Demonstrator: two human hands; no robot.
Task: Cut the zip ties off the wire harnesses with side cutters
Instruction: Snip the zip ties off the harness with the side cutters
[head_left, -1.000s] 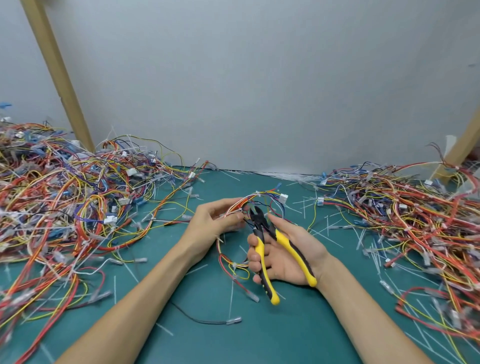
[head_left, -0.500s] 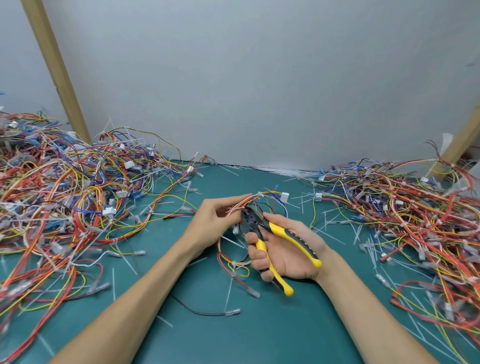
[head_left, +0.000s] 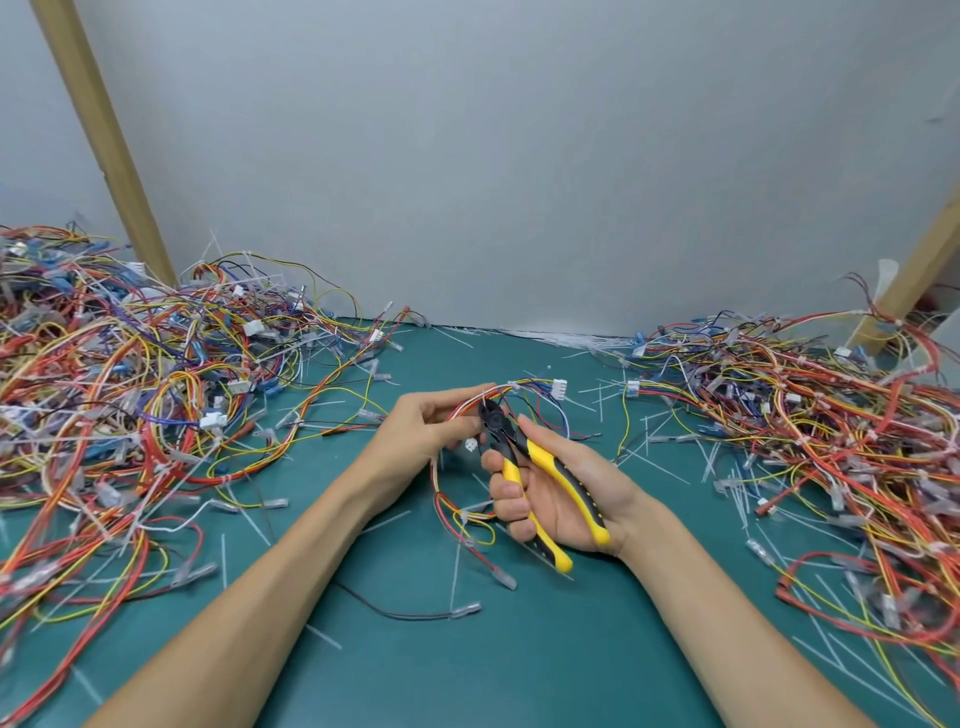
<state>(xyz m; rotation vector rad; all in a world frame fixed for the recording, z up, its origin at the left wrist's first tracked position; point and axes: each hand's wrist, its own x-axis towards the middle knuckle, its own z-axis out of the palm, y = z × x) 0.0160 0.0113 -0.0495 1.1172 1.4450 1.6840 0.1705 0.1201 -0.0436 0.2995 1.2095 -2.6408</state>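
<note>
Right hand (head_left: 566, 493) has squeezed side cutters (head_left: 543, 460) handles closer.

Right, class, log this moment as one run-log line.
phase: lining up cut | left hand: holds wire harness | right hand: grips side cutters, head at harness | table: left pile, right pile

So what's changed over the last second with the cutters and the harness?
The right hand has tilted the side cutters, bringing the black head left to the wire harness, nearer the left hand; the yellow handles look squeezed closer together. Both hands keep their grip; the left pile and right pile lie unchanged.
</note>
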